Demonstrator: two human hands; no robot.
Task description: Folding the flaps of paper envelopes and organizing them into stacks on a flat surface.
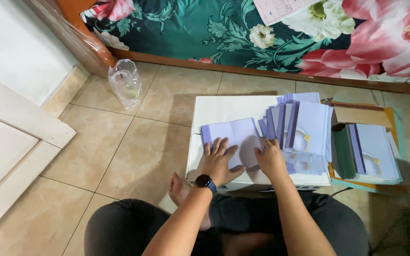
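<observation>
Both hands lie flat and spread on a pale lilac folded paper sheet point(231, 137) that rests on the top of a white box point(224, 110) serving as a counter: the left hand point(218, 159), with a dark watch at the wrist, presses its lower middle, and the right hand point(270, 159) presses its right edge, gripping nothing. To crease it well, keeping the edges lined up and the palms pressing evenly outward looks wise. Just right of the right hand, a fanned stack of lilac folded cards point(300, 125) lies touching the sheet's edge.
</observation>
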